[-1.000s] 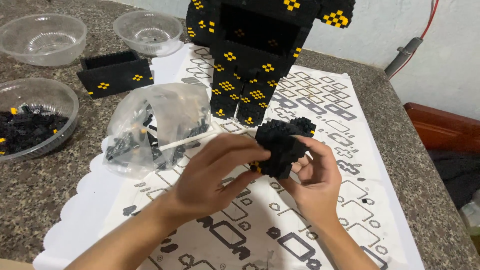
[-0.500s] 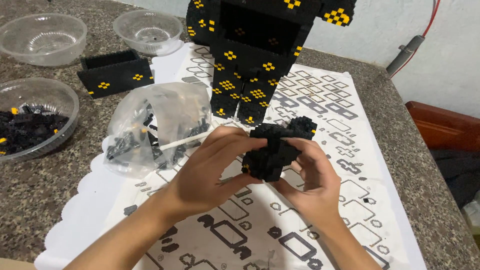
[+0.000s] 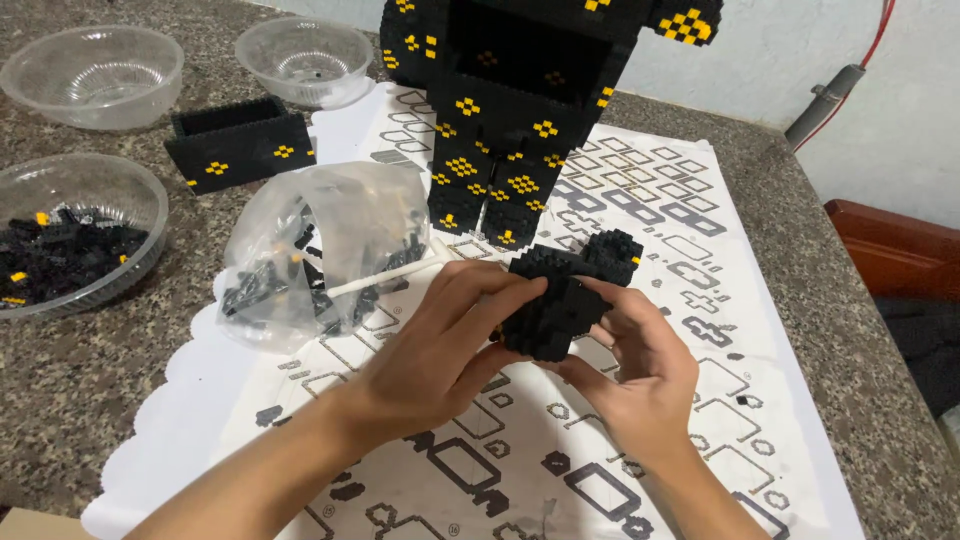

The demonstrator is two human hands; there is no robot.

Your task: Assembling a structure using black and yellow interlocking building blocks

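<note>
Both hands meet over the printed paper sheet (image 3: 690,330) on the granite table (image 3: 80,390), gripping a black brick-built piece (image 3: 560,300) with two rounded lobes on top. The left hand (image 3: 440,345) comes in from the lower left, palm down, fingers curled over the piece's left face and thumb tucked under. The right hand (image 3: 640,370) cradles it from below and right, palm up, fingertips pressed on its side. The piece is held just above the sheet, in front of a tall black-and-yellow brick figure (image 3: 510,110). A clear bag of small black parts (image 3: 320,250) lies just left of the hands; a bowl of black bricks (image 3: 70,240) sits farther left.
</note>
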